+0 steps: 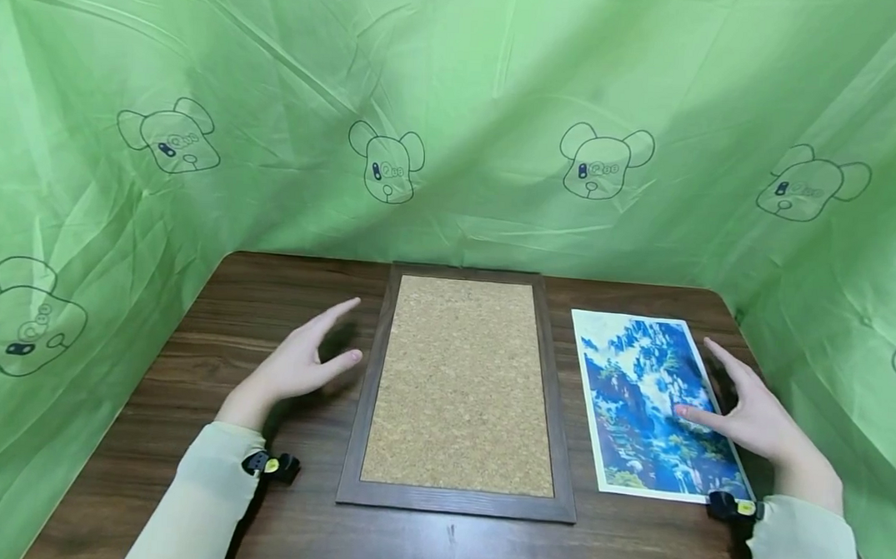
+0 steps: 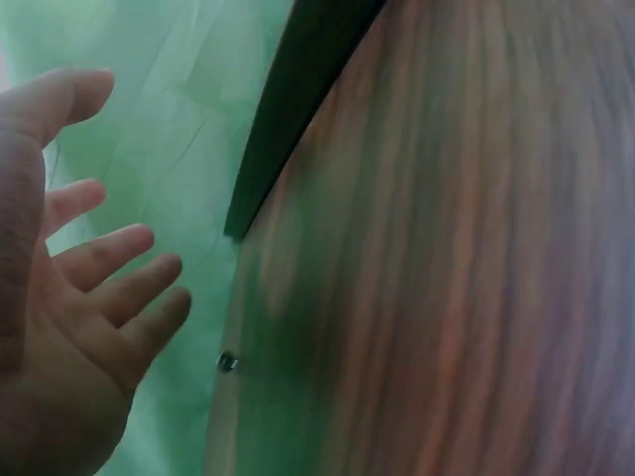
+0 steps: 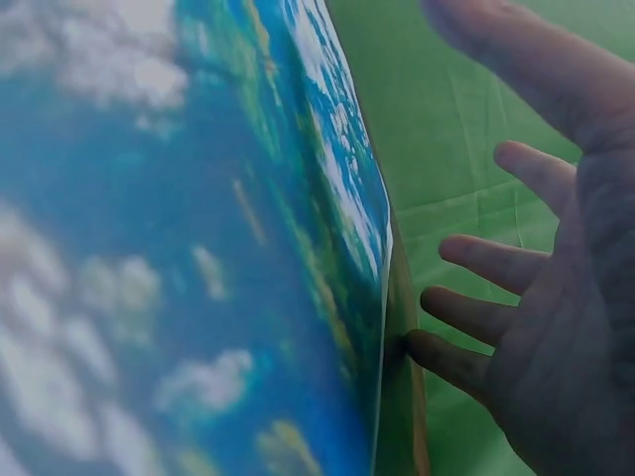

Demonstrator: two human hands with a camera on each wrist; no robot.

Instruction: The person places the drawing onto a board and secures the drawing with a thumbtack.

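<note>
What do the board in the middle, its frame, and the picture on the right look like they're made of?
The board looks like cork: tan, speckled, grainy and matte. Its frame seems to be dark brown wood or wood-look moulding, with faint grain. The picture appears to be a thin printed sheet of paper or card, with a white border, lying flat on the table, whose streaked brown grain suggests wood or laminate.

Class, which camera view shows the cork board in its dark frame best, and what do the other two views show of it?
The head view: the whole cork board lies flat mid-table, between the left hand and the landscape print. The left wrist view catches only a dark strip that may be its frame edge. The right wrist view shows none of it.
</note>
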